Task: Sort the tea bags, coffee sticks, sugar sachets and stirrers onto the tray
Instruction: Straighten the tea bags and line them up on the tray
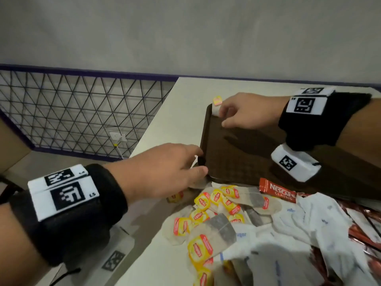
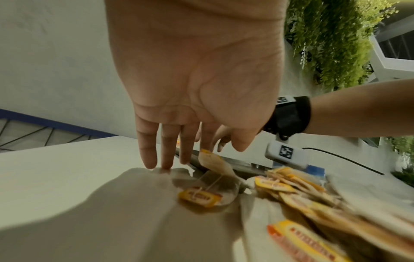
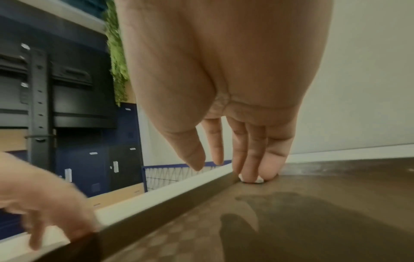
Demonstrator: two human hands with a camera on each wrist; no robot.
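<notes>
A brown tray lies on the white table. My right hand is at its far left corner, fingers pressing a white tea bag down inside the rim; in the right wrist view the tea bag shows under the fingertips and the thumb stands apart. Its yellow tag lies just beyond the tray. My left hand touches the tray's near left corner with straight fingers and holds nothing. Yellow-tagged tea bags, white sugar sachets and a red Nescafe stick are heaped in front of the tray.
The table's left edge runs close to the tray, with a drop to the floor beside it. A black wire-mesh panel stands beyond at the left. The heap covers the near right of the table.
</notes>
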